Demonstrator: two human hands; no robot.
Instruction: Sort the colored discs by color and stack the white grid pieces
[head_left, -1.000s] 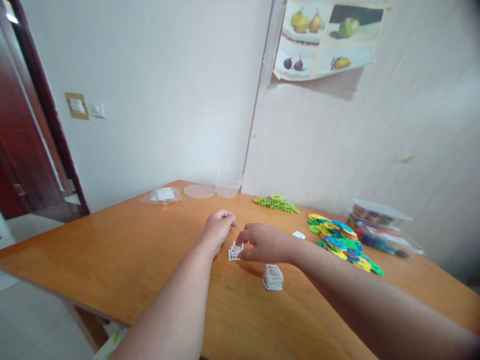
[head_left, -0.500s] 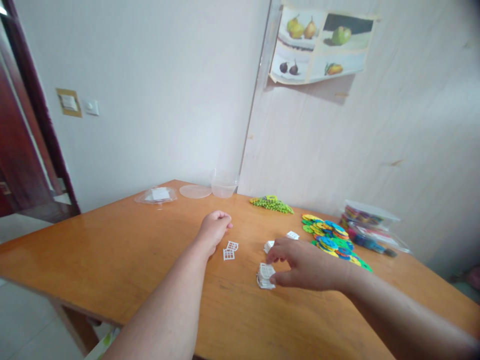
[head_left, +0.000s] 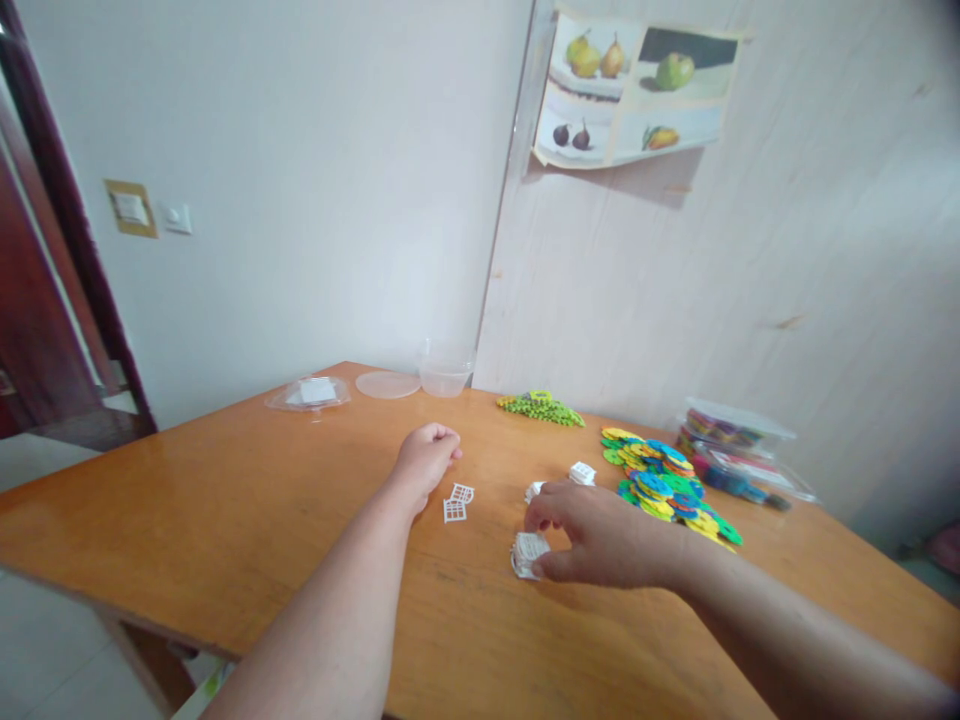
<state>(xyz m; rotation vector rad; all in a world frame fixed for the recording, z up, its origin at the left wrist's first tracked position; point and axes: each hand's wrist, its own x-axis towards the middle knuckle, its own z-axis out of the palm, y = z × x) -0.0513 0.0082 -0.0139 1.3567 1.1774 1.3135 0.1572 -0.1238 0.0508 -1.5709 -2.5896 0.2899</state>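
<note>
My right hand (head_left: 600,535) rests on the wooden table (head_left: 225,500) with thumb and fingers pinched around a small stack of white lattice pieces (head_left: 526,555). My left hand (head_left: 425,460) lies as a loose fist on the table, holding nothing I can see. Just right of it lie two joined white lattice pieces (head_left: 456,502), flat on the wood. Two more white pieces (head_left: 582,472) lie beyond my right hand's fingers.
A heap of colourful flat discs (head_left: 667,487) and a green pile (head_left: 541,407) lie at the back right. A clear box of coloured pieces (head_left: 739,447) stands by the wall. A clear tub (head_left: 445,368), its lid (head_left: 388,385) and a plastic bag (head_left: 309,393) sit at the far edge.
My right hand let go of the lattice piece near my left fist, moved right and toward me, and closed on the white stack. The left hand stayed put.
</note>
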